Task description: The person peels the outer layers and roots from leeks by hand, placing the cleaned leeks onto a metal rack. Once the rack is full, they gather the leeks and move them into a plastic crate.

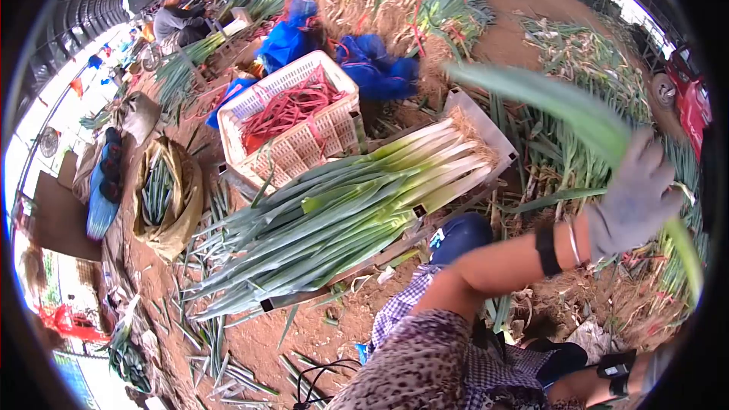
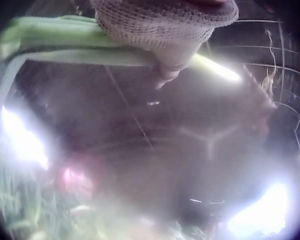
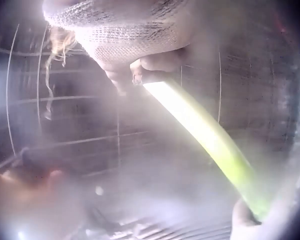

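Note:
My gloved left hand (image 1: 638,193) grips a long green onion (image 1: 547,102) out at the right of the head view. The green leaves stretch up and left from the glove, and the stalk slants down right below it. In the left wrist view the paler shaft (image 2: 217,69) sticks out past the glove. My right hand (image 3: 125,40) has its fingers curled at the white end of this onion in the right wrist view. A fingertip (image 3: 242,220) shows by its greener part. Trimmed green onions (image 1: 357,197) lie in a pile on a low stand, roots toward upper right.
Behind the pile stands a pale plastic crate (image 1: 326,118) with red ties (image 1: 292,110). Blue cloth (image 1: 376,68) lies beyond it. Unsorted onions (image 1: 585,159) cover the ground at right. A sack (image 1: 171,205) of leaves stands left. Another person (image 1: 178,15) sits far back.

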Action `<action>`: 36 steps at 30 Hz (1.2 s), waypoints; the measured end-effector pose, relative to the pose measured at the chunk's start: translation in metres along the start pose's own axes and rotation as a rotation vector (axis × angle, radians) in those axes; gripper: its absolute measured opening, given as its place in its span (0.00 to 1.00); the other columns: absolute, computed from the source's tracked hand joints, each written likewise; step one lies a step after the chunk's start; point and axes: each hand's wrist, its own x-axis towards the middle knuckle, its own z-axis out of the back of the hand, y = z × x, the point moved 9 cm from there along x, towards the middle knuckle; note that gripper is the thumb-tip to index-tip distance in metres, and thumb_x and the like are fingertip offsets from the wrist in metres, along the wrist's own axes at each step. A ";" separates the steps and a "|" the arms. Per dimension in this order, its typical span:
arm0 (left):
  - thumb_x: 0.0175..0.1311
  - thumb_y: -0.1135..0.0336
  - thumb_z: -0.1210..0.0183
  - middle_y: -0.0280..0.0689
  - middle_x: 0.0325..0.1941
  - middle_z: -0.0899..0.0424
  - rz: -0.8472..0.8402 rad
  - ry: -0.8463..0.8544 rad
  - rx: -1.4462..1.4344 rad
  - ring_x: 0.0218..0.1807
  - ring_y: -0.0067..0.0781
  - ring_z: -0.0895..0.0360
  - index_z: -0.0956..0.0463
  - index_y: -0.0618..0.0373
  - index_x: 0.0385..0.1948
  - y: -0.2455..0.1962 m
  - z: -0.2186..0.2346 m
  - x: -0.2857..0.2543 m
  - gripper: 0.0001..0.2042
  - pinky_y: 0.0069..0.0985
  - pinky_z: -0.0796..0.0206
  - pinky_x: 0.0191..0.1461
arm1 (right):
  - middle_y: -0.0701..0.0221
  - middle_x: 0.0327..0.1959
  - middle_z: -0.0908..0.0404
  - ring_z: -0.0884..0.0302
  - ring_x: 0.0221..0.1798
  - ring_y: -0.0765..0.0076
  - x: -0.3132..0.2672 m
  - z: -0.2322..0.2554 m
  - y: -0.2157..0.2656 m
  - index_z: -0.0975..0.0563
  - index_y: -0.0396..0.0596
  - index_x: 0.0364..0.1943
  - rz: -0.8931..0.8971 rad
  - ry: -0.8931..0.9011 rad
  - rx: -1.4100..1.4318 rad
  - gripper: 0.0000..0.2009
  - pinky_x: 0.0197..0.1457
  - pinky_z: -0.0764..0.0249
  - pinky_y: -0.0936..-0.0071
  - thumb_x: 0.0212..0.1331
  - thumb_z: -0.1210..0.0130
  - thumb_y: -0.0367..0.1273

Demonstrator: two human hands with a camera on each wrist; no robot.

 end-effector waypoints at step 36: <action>0.43 0.60 0.26 0.51 0.37 0.15 1.387 1.142 0.650 0.43 0.50 0.18 0.19 0.61 0.41 0.436 0.366 -0.414 0.23 0.37 0.28 0.48 | 0.75 0.28 0.20 0.28 0.29 0.81 -0.425 0.055 -0.365 0.19 0.39 0.38 -1.540 0.488 -0.506 0.09 0.35 0.30 0.79 0.64 0.43 0.31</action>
